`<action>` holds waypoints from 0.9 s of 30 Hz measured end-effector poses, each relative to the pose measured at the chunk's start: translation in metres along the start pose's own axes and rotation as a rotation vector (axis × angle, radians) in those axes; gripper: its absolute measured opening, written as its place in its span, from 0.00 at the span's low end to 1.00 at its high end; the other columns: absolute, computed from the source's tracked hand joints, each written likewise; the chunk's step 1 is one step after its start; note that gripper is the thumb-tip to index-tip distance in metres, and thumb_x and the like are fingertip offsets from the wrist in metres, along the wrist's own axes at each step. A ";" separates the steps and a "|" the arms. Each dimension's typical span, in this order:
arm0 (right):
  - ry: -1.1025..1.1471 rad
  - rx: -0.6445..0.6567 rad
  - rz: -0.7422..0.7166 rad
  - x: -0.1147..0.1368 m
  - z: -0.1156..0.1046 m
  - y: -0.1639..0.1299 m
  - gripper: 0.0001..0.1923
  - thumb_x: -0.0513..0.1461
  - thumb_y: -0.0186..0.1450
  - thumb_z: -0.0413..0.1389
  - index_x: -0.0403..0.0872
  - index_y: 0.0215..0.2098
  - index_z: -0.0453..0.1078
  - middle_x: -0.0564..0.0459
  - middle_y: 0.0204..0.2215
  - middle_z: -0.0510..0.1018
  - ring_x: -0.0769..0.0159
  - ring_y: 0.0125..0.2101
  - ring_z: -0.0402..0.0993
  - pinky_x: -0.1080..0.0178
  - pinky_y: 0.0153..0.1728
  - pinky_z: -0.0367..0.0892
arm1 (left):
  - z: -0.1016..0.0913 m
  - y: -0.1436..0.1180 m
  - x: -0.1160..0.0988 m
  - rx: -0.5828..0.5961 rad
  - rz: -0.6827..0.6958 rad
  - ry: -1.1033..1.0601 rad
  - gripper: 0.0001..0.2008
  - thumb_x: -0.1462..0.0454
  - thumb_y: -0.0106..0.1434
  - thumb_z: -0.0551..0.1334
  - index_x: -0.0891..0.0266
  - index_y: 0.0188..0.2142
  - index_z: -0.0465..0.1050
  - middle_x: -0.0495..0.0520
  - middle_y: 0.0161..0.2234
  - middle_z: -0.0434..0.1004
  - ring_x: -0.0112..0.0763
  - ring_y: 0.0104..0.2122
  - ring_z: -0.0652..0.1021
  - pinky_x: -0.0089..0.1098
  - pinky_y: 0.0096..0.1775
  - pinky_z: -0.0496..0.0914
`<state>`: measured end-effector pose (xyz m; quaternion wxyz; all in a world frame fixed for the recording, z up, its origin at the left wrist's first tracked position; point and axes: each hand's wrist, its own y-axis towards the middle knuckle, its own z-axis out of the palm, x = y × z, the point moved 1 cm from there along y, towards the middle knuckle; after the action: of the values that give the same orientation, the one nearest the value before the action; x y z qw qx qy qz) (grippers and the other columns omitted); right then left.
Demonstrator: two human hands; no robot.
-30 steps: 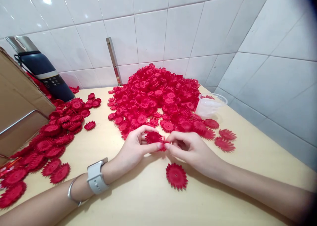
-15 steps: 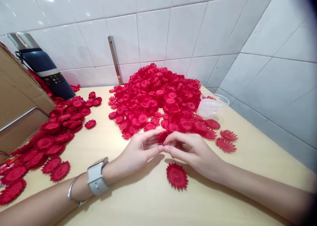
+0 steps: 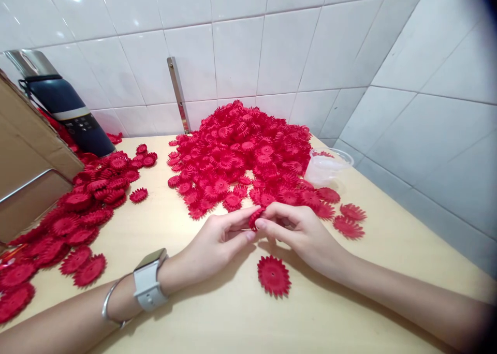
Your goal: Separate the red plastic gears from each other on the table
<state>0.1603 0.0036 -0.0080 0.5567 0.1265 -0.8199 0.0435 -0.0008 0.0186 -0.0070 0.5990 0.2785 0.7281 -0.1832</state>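
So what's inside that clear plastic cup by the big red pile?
The clear plastic cup lies tipped beside the pile of red flower pieces. A few red pieces show through near its rim; its lower inside is too hazy to tell.

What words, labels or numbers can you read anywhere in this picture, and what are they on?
No text can be read.
Dark blue bottle: pale marks on its black panel, too small and blurred to read.
Watch on the left wrist: its screen faces away, nothing legible.
Red flower piece pinched between the left hand and right hand: no print.
Cardboard box, clear cup, wall tiles: no lettering visible.
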 end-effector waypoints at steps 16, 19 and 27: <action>-0.078 -0.036 -0.145 -0.001 0.003 -0.002 0.06 0.33 0.57 0.50 0.44 0.22 0.62 0.59 0.16 0.66 0.74 0.18 0.61 0.71 0.19 0.56 | 0.003 -0.003 -0.009 -0.055 0.021 0.255 0.10 0.62 0.61 0.54 0.61 0.39 0.71 0.49 0.33 0.75 0.29 0.33 0.74 0.25 0.33 0.67; -0.104 -0.045 -0.162 -0.003 0.003 -0.004 0.07 0.32 0.56 0.49 0.44 0.20 0.61 0.59 0.15 0.65 0.74 0.17 0.60 0.71 0.19 0.55 | 0.003 -0.004 -0.009 -0.068 0.019 0.255 0.10 0.64 0.61 0.54 0.60 0.40 0.70 0.50 0.35 0.75 0.30 0.37 0.74 0.25 0.37 0.67; -0.135 -0.033 -0.203 -0.003 0.003 -0.006 0.06 0.31 0.51 0.48 0.45 0.18 0.58 0.59 0.14 0.62 0.76 0.15 0.55 0.70 0.17 0.51 | 0.001 -0.002 -0.004 -0.162 0.019 0.197 0.07 0.69 0.58 0.55 0.62 0.31 0.72 0.53 0.43 0.72 0.29 0.41 0.73 0.26 0.40 0.67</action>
<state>0.1604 -0.0017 -0.0122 0.5035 0.2023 -0.8392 -0.0353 -0.0010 0.0154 -0.0036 0.5469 0.2525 0.7931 -0.0900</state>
